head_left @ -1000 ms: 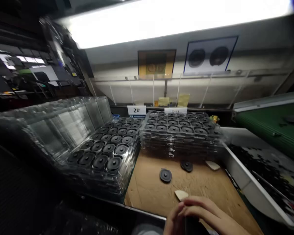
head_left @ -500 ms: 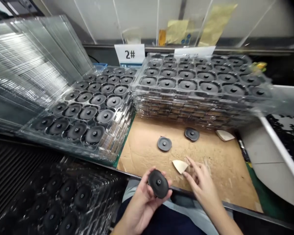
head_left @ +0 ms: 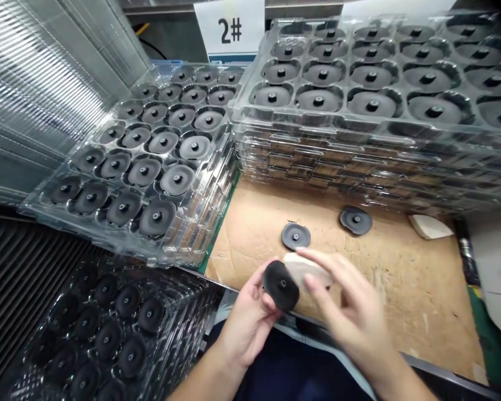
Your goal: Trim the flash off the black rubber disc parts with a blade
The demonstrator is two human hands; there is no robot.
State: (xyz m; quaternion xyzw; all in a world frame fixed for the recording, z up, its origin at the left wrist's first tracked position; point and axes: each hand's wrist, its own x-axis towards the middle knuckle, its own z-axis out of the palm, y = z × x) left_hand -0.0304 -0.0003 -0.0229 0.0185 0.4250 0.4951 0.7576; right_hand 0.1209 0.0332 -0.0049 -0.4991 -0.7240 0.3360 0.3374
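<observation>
Your left hand (head_left: 246,326) lay palm up at the front edge of the bench, its fingers (head_left: 254,309) curled loosely around the rim of a black disc with a raised centre stud (head_left: 280,285), which it held tilted, face up, just above your lap. Your right hand (head_left: 354,314) was beside it and blurred, its fingers (head_left: 317,266) spread and arched over a pale wedge-shaped piece (head_left: 307,270). They touched that piece, but you could not tell whether they had a firm grip on it. The pale piece sat right against the black disc. Beyond your hands, two more black discs (head_left: 295,236) (head_left: 355,220) lay apart on a sheet of scuffed brown cardboard (head_left: 417,317), and a second pale wedge (head_left: 430,226) lay near its far right corner. To your left, a clear plastic tray (head_left: 217,184) held rows of black discs, each in its own pocket, with clear trays (head_left: 45,83) leaning behind it. Straight ahead stood a tall stack of filled clear trays (head_left: 317,159), and a white card marked "2#" (head_left: 229,30) stood behind them. More discs showed through a clear tray (head_left: 33,370) at your lower left.
</observation>
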